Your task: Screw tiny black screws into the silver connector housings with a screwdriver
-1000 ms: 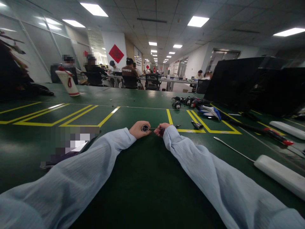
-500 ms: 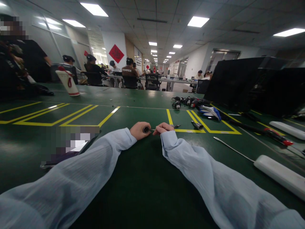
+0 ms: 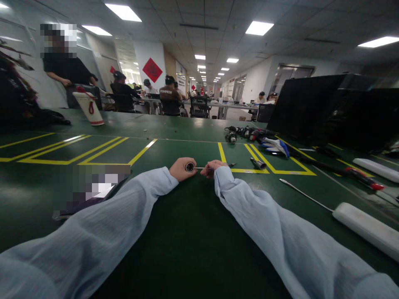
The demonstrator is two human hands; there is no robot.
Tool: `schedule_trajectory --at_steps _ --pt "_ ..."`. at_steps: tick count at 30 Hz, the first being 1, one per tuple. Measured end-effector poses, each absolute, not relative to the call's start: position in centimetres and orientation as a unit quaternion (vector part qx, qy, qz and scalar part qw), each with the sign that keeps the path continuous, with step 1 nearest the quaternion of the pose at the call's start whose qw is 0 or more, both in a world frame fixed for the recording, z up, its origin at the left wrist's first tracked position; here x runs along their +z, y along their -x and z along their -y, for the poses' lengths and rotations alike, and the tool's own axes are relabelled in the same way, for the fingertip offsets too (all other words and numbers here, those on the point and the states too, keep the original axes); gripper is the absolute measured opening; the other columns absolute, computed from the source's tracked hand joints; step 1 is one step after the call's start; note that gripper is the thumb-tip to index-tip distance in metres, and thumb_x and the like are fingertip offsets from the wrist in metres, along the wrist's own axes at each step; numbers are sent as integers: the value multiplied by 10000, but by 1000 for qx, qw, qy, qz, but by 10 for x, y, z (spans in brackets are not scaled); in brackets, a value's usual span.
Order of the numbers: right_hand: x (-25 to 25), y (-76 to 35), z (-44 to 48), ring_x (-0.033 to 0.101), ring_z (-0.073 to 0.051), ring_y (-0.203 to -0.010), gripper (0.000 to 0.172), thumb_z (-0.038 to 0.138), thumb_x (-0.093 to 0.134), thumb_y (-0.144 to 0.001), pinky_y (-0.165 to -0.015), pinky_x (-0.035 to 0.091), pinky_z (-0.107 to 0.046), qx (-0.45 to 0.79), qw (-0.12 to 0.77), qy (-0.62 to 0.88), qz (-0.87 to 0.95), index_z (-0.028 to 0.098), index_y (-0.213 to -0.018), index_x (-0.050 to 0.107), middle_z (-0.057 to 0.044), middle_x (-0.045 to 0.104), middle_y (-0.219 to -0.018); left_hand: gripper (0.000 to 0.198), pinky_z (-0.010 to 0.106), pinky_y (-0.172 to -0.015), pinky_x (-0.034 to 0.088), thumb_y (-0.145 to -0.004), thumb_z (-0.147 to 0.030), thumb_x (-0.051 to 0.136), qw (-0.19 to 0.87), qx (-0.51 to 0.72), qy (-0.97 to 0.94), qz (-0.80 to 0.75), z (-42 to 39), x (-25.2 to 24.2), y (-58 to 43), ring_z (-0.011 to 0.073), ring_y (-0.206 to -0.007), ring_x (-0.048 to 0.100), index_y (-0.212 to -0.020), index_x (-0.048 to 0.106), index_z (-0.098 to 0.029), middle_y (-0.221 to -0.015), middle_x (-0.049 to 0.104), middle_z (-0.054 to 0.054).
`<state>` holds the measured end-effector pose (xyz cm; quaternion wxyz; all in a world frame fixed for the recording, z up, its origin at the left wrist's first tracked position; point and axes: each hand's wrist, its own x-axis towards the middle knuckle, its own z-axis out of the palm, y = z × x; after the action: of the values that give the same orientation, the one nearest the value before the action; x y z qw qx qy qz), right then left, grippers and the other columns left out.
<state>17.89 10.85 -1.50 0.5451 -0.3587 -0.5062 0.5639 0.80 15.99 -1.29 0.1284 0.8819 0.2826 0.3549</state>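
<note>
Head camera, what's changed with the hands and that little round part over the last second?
Little has. The left hand holds the small round part throughout; its open end faced the camera, turned aside half a second ago, and faces it again. The right hand keeps the thin tool at the part, after lifting slightly. Behind, a person in black has walked rightward. The gloves and the tools on the table lie unmoved.

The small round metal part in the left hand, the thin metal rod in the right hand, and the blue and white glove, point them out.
small round metal part [image 3: 189,167], head view, its round open face.
thin metal rod [image 3: 202,168], head view, mid-shaft between the hands.
blue and white glove [image 3: 276,146], head view, its palm.
</note>
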Motion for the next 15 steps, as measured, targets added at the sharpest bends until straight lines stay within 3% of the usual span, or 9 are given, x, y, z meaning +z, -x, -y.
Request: schedule_trajectory --at_steps 7,15 --pt "-13 -176 -104 573 -90 -430 127 208 615 -664 -442 445 -185 575 550 354 491 153 -581 537 9 656 -489 66 198 -526 374 -613 -193 561 124 343 -889 -276 -158 -11 -6 96 -557 481 -617 542 -130 -591 525 -13" --pt "-18 -178 -116 604 -109 -498 123 195 492 -772 -469 464 -211 618 519 331 489 167 -653 479 -22 670 -539 152 186 -494 379 -646 -266 544 160 371 -872 -278 -158 -10 -8 86 -529 461 -608 505 -124 -568 496 -15"
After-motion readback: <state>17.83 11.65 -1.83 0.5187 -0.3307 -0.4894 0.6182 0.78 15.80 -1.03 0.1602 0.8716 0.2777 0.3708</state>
